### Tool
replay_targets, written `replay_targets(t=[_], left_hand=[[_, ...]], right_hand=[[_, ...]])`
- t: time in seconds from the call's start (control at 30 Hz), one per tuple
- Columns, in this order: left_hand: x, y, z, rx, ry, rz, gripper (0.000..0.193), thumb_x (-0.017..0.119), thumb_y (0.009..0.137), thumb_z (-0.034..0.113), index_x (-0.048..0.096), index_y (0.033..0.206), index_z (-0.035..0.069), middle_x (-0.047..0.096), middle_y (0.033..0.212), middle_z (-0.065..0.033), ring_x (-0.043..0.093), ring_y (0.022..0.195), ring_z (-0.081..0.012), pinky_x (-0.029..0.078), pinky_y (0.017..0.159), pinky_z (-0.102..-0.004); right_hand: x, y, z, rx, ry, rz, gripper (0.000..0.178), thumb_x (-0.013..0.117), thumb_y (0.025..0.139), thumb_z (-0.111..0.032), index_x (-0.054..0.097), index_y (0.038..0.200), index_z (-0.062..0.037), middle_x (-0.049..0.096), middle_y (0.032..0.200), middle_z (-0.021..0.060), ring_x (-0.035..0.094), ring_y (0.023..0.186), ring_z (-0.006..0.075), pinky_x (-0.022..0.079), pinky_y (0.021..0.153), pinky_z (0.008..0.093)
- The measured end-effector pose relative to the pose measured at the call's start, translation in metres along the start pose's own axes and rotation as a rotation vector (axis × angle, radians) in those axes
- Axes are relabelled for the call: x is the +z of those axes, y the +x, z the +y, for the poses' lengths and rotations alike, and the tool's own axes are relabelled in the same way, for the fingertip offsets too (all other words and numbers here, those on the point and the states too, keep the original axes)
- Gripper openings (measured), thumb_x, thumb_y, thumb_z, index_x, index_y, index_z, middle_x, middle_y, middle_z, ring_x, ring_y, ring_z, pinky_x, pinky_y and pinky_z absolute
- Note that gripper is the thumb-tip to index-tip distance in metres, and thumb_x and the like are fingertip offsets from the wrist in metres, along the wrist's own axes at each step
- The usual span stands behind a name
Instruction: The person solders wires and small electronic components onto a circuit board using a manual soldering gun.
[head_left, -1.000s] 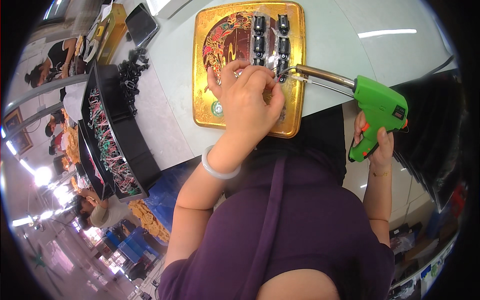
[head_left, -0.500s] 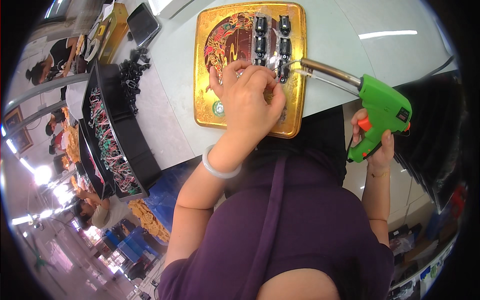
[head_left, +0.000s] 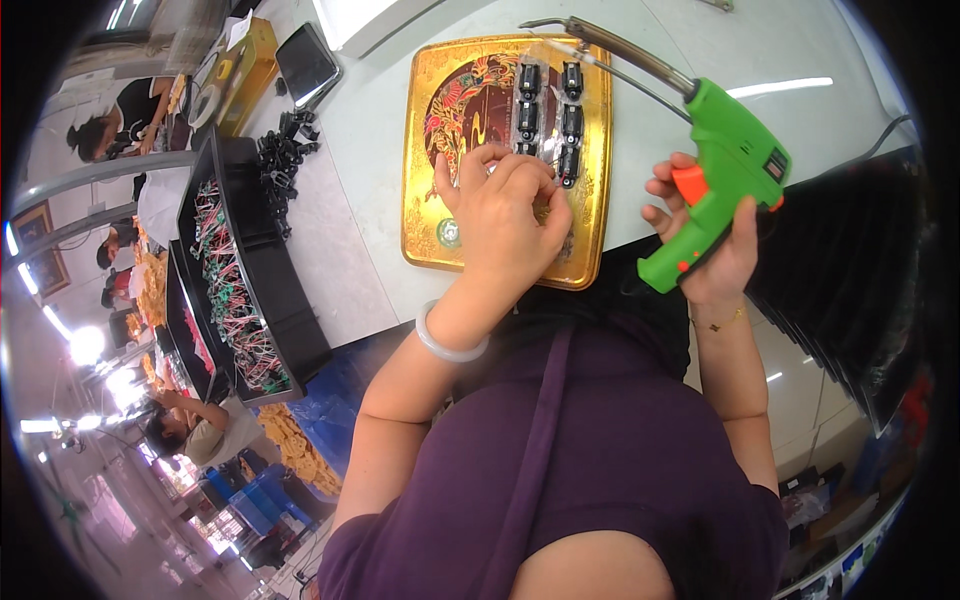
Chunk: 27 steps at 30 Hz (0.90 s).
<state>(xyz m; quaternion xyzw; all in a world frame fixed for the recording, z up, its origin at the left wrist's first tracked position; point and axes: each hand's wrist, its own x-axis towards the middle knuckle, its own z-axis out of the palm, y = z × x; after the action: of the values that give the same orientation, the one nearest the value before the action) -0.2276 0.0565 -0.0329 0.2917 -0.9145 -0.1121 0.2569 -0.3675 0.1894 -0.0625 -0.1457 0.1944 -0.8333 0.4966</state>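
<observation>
My right hand (head_left: 718, 262) grips a green soldering gun (head_left: 735, 150) with an orange trigger. Its fingers sit loosely around the handle. The gun's metal tip hangs over the far edge of a gold, patterned tin lid (head_left: 425, 90). On the lid, small black housings (head_left: 572, 120) are set in two columns on clear strips. My left hand (head_left: 508, 215) is over the near part of the lid, fingers pinched together at the near end of the columns. What the fingertips hold is hidden under the hand. A small green-and-white round thing (head_left: 448, 233) lies beside the left wrist.
Left of the lid lies a pile of black parts (head_left: 283, 160). A black bin (head_left: 285, 335) holds many small boards with red and green wires. Farther off are a dark phone-like device (head_left: 307, 65) and a yellow box (head_left: 248, 75). Other people work at the far left.
The soldering gun has been drawn up and away from the black housings, its tip now past the far end of the columns. My left hand keeps its pinch over the lid.
</observation>
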Motion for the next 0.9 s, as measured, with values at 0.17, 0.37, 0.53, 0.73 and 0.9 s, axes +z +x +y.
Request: replay_targets(t=[0.17,0.37,0.53,0.73,0.9], left_hand=[[-0.002,0.003,0.002,-0.012,0.062,-0.053,0.006,0.062,0.064,0.012,0.061,0.070,0.011,0.060,0.075,0.0004,0.050,0.088,-0.0230,0.023,0.093,-0.0513],[0.000,0.004,-0.002,0.005,-0.001,0.009,0.011,0.063,0.062,0.012,0.052,0.063,0.011,0.056,0.071,0.0022,0.048,0.090,-0.0231,0.020,0.092,-0.0571],[0.000,0.001,-0.005,0.036,0.010,-0.014,0.013,0.064,0.062,0.013,0.054,0.069,0.011,0.057,0.078,0.0004,0.047,0.091,-0.0234,0.021,0.092,-0.0535],[-0.021,-0.001,-0.014,-0.054,-0.113,0.100,0.033,0.069,0.064,0.023,0.053,0.090,0.009,0.053,0.098,-0.0059,0.045,0.094,-0.0253,0.026,0.088,-0.0439],[-0.025,-0.007,-0.028,-0.125,0.084,-0.037,0.035,0.065,0.070,0.033,0.054,0.091,0.008,0.053,0.095,-0.0067,0.044,0.096,-0.0265,0.025,0.088,-0.0447]], right_hand=[[-0.001,0.016,0.015,0.050,0.034,-0.024,0.061,0.037,0.087,-0.048,0.039,0.121,0.0025,0.047,0.117,0.0159,0.046,0.108,0.0254,0.038,0.091,0.0458],[0.000,0.022,0.018,0.066,0.043,-0.016,0.058,0.036,0.088,-0.047,0.040,0.119,0.0011,0.048,0.113,0.0146,0.046,0.106,0.0226,0.037,0.093,0.0471],[-0.001,0.022,0.018,0.083,0.044,-0.017,0.057,0.036,0.087,-0.047,0.042,0.118,0.0006,0.049,0.111,0.0141,0.047,0.103,0.0206,0.037,0.092,0.0473],[0.001,0.021,0.018,0.085,0.056,0.014,0.057,0.037,0.087,-0.047,0.043,0.117,0.0006,0.049,0.110,0.0134,0.047,0.102,0.0203,0.036,0.093,0.0486],[0.001,0.021,0.017,0.100,0.050,0.019,0.056,0.037,0.087,-0.046,0.042,0.117,0.0006,0.048,0.111,0.0131,0.046,0.102,0.0207,0.036,0.093,0.0496]])
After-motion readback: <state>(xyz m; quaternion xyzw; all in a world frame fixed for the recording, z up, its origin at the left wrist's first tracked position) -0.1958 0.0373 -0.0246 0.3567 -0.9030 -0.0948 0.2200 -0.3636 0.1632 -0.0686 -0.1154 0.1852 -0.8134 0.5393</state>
